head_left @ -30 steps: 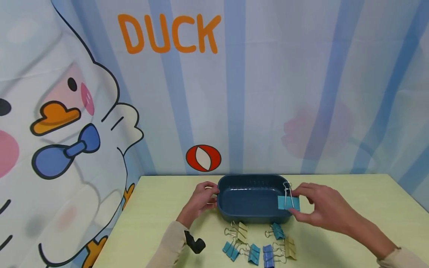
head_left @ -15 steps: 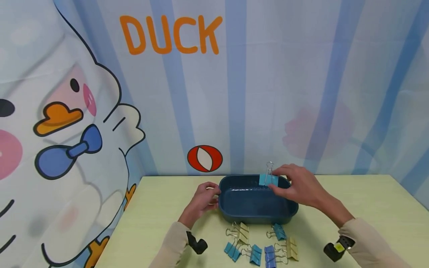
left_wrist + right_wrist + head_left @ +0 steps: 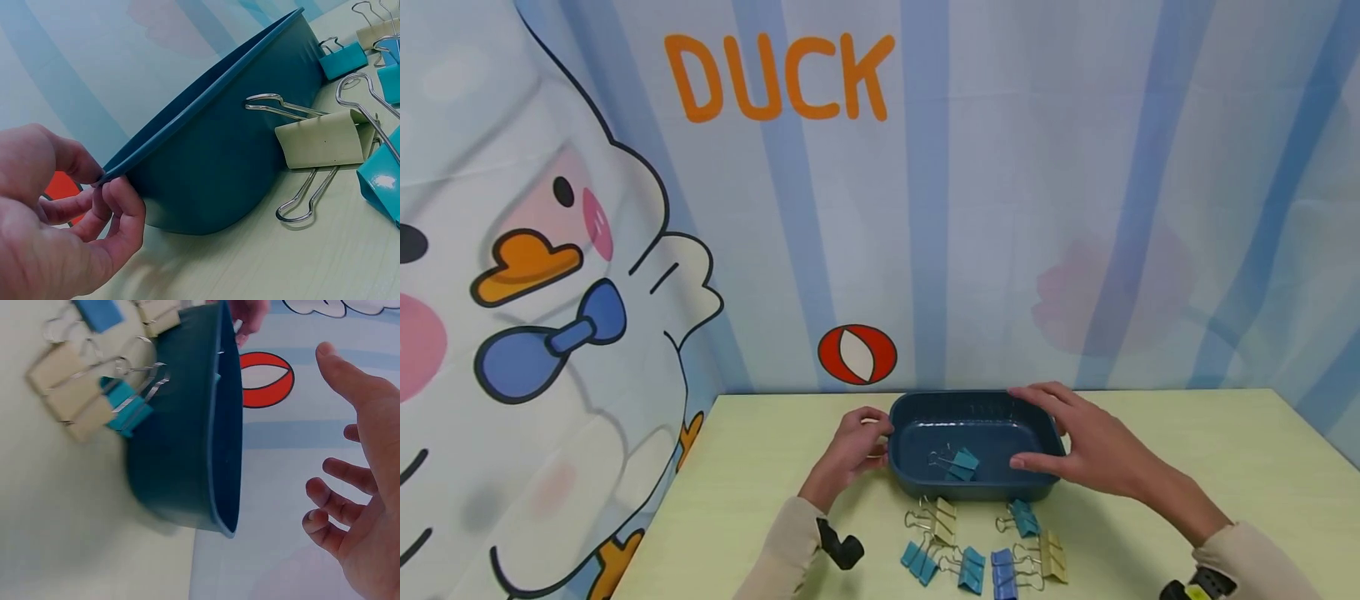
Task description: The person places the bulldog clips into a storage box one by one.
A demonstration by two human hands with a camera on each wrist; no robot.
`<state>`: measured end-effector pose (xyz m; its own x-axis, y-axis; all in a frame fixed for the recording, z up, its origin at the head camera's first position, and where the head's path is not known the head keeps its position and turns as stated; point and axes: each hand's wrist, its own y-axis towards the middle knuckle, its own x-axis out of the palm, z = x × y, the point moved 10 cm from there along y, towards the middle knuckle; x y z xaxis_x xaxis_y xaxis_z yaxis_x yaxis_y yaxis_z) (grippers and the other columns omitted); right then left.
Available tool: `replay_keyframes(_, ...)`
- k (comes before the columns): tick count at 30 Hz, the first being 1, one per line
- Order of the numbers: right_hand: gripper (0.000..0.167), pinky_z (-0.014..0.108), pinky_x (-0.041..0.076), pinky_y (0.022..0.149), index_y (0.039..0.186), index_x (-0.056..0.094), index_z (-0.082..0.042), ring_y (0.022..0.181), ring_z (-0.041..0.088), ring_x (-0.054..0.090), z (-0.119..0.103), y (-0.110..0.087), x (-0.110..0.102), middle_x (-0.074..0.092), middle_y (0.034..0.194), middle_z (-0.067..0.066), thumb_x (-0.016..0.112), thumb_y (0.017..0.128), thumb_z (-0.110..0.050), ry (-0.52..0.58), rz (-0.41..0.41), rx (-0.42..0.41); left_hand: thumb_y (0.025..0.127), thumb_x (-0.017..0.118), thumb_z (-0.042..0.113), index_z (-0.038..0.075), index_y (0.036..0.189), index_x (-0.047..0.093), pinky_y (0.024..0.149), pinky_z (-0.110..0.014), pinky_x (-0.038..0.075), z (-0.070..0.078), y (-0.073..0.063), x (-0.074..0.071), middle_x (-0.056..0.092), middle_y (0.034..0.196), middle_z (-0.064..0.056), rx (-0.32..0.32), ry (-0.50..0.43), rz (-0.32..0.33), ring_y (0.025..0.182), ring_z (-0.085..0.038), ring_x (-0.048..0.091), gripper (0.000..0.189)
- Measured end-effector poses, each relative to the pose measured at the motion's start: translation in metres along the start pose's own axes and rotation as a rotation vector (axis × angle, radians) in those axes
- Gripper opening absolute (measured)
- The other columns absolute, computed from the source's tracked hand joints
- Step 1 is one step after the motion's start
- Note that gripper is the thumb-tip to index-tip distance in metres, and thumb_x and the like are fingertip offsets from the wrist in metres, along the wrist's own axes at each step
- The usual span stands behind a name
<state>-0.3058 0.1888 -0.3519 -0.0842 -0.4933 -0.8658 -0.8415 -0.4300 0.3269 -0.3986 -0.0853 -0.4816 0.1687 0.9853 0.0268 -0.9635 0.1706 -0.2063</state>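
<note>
A dark blue bin (image 3: 977,489) stands at the back of the table, and a teal binder clip (image 3: 962,464) lies on its floor. At the bin's left end my left hand (image 3: 852,450) pinches the rim between thumb and fingers, which the left wrist view shows closely. My right hand (image 3: 1093,437) is above the bin's right end, thumb and fingers spread apart and holding nothing. In front of the bin lie several more binder clips: a cream clip (image 3: 943,521), a teal clip (image 3: 1023,518), a purple-blue clip (image 3: 1003,574) and a yellowish clip (image 3: 1052,557) among them.
The pale yellow table (image 3: 760,467) reaches back to a printed cloth (image 3: 985,208) hanging behind it. Two more teal clips, one of them a striped-looking clip (image 3: 919,562), lie at the front. A dark wrist camera (image 3: 841,546) sits on the left sleeve.
The right hand carried the teal binder clip leftward over the bin and let it go; the clip now lies inside. That hand has drawn back to the right. The left hand stays on the rim.
</note>
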Motion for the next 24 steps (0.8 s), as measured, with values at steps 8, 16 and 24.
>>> replay_keyframes(8,0.082,0.026,0.05,0.062,0.151,0.052,-0.027,0.096,0.015,0.065,0.0,-0.038,0.014,0.052,0.148,0.01,0.077,0.082,-0.064,0.03,-0.076,0.006,0.101,0.057,0.013,-0.002,0.124,0.055,0.061,-0.025,0.053,-0.002,-0.001,-0.001,0.064,0.109,-0.018,-0.001,0.016,0.006,0.066,-0.017,0.058,0.028)
replay_keyframes(16,0.07,0.034,0.058,0.074,0.149,0.054,-0.031,0.115,0.026,0.063,0.007,-0.079,0.049,0.055,0.144,0.006,0.073,0.088,-0.059,0.151,-0.288,0.031,0.102,0.058,0.014,-0.003,0.125,0.055,0.061,-0.025,0.053,-0.002,-0.001,0.001,0.065,0.109,-0.019,0.009,0.011,-0.01,0.065,-0.016,0.058,0.028)
replay_keyframes(24,0.053,0.033,0.057,0.079,0.136,0.065,-0.029,0.105,0.014,0.06,0.032,-0.105,0.086,0.059,0.132,-0.001,0.069,0.092,-0.058,0.183,-0.433,0.144,0.101,0.058,0.013,-0.001,0.124,0.055,0.061,-0.024,0.053,-0.001,0.0,0.001,0.064,0.107,-0.017,0.005,0.006,-0.004,0.068,-0.017,0.058,0.027)
